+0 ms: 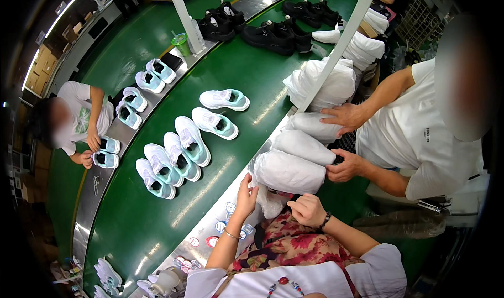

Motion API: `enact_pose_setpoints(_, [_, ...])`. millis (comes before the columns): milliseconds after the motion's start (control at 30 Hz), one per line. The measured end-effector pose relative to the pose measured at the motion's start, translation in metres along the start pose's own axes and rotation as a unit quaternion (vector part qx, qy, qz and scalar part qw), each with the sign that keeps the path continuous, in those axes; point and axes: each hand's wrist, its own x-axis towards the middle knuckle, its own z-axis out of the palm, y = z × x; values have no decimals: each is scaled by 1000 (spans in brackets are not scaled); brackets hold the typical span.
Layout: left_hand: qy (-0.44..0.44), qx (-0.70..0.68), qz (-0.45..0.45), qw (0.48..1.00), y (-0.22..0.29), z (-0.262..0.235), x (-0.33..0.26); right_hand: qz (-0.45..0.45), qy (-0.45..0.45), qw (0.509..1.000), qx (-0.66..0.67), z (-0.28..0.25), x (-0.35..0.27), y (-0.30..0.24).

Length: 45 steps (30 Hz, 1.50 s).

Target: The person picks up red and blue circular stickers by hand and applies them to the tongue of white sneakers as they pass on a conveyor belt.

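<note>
My left hand (245, 197) is raised at the near edge of the workbench. Its thumb and fingers pinch the edge of white wrapping paper (253, 182), beside the nearest white-wrapped bundle (290, 172). Below that bundle hangs crumpled, thin whitish wrapping (271, 202) between my two hands. My right hand (310, 211) is closed with curled fingers in front of my floral apron; whatever it may hold is hidden. A second wrapped bundle (302, 144) lies just behind the first. A co-worker's hand (345, 165) touches the ends of these bundles from the right.
Several white and mint sneakers (193, 140) stand on the green conveyor belt (231, 156). Black sneakers (268, 37) sit farther up. A slanting white post (336, 51) rises near more wrapped bundles (321, 82). Round stickers (221, 226) lie by my left forearm. Another person works across the belt.
</note>
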Motion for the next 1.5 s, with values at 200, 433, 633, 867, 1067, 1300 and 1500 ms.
enact_pose_setpoints(200, [22,9,-7,1000,-13,-3,-2,2,5,1000,0,-4,10,4])
enact_pose_setpoints(433, [30,-5,-11,999,-17,-2,2,1,4,1000,6,-1,9,5])
enact_pose_setpoints(633, [25,1,-9,1000,-19,0,4,63,73,994,-58,-4,11,10])
enact_pose_setpoints(867, [30,-4,-5,1000,-23,5,9,27,55,998,-12,-4,8,16])
enact_pose_setpoints(1067, [37,18,-16,999,-34,4,13,7,57,998,-1,0,7,27])
enact_pose_setpoints(1300, [84,16,-12,996,-38,-4,11,-2,46,999,-17,0,16,37])
enact_pose_setpoints(1500, [125,-25,-41,991,-48,-14,7,-12,41,999,18,12,25,41])
